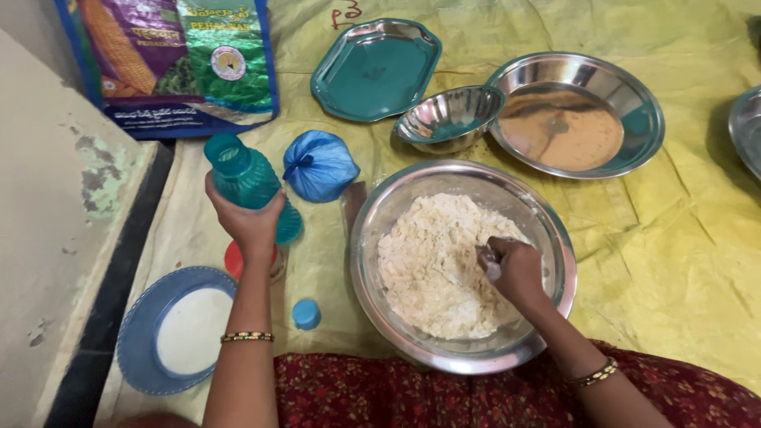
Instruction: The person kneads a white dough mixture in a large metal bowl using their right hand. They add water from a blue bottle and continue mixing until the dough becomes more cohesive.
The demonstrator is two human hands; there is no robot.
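My left hand (250,223) grips a teal plastic bottle (242,176) with its cap off, held upright above the yellow sheet. Its small blue cap (306,314) lies on the sheet near my lap. My right hand (514,270) is down in a large steel bowl (372,218), fingers curled and coated, pressing into crumbly pale dough (432,261) that fills most of the bowl.
A blue plate (139,329) holding white flour sits at left. A tied blue bag (319,165), a red lid (233,259), a small steel bowl (449,117), a teal tray (375,67), a wide steel plate (575,115) and a printed sack (178,59) lie on the yellow sheet (682,238).
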